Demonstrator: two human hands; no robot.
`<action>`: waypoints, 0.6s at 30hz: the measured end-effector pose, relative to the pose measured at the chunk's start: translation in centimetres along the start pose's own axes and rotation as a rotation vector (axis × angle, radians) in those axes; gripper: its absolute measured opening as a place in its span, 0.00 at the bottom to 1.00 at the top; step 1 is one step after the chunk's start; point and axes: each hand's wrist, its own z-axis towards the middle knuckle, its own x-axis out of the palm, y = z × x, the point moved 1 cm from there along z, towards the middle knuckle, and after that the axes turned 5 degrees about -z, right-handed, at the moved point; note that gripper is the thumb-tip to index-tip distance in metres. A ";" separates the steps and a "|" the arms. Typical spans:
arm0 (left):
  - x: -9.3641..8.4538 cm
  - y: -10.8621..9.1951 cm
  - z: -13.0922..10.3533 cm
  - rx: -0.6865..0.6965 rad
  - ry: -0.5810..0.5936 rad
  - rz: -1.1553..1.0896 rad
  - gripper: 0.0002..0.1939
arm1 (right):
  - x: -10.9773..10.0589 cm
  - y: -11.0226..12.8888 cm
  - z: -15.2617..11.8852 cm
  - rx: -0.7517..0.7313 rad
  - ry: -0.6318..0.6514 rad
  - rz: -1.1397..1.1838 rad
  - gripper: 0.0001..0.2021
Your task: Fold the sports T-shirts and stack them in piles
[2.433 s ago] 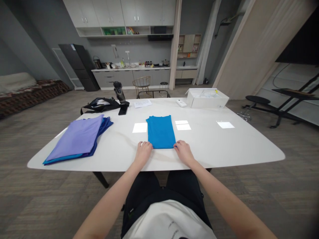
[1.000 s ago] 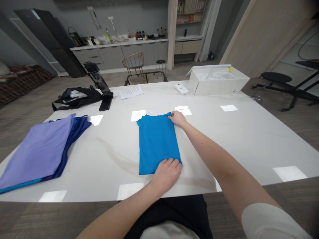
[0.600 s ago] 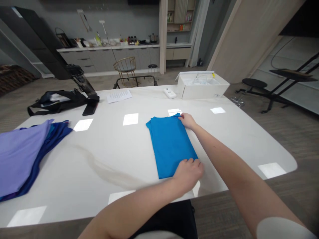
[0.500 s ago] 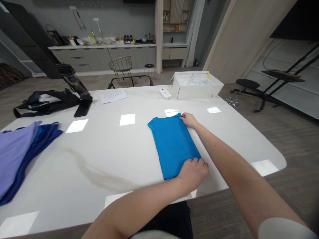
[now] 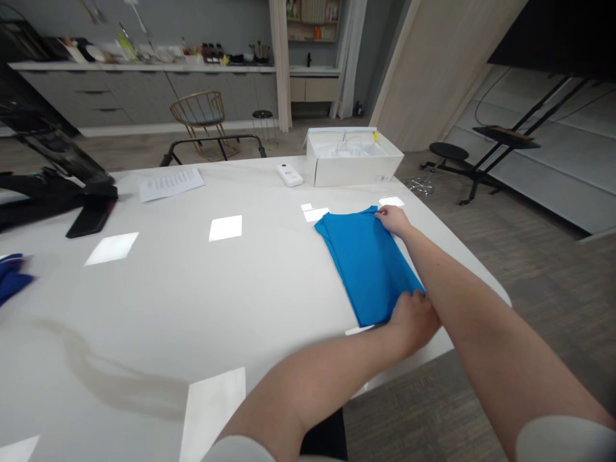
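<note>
A bright blue T-shirt [image 5: 368, 260], folded into a rough rectangle, lies on the white table [image 5: 260, 282] near its right end. My right hand [image 5: 394, 220] pinches the shirt's far right corner, by the neckline side. At the near right corner, my left hand [image 5: 414, 321] is closed on the cloth, its fingertips partly hidden in the fabric. The shirt's right edge is drawn between both hands, with slight creases near the left one. My right forearm passes just beside my left hand.
Beyond the shirt stands an open white box [image 5: 356, 167], beside a small white device [image 5: 290, 175]. A printed sheet [image 5: 172, 185] and a dark phone [image 5: 91, 217] lie farther left. Dark blue clothing [image 5: 13, 279] shows at the left edge. A black stool [image 5: 448, 151] stands past the table.
Both hands have drawn the blue T-shirt to the right along the table, keeping hold of its two right corners. My view has turned right, so most of the clothing pile has left it.
</note>
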 end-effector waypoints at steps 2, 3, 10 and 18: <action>-0.1 0.0 0.4 0.012 -0.023 0.028 0.14 | -0.5 -1.5 0.4 0.025 -0.010 0.024 0.15; -0.3 0.2 0.2 0.017 -0.033 0.049 0.14 | -0.7 -2.2 0.5 0.033 -0.013 0.044 0.15; -2.6 2.0 -4.7 0.058 -0.094 0.169 0.12 | -1.1 -5.5 -0.1 0.001 0.048 0.161 0.17; -3.1 3.0 -7.3 0.072 -0.077 0.257 0.12 | -1.4 -5.9 0.0 -0.040 0.169 0.093 0.14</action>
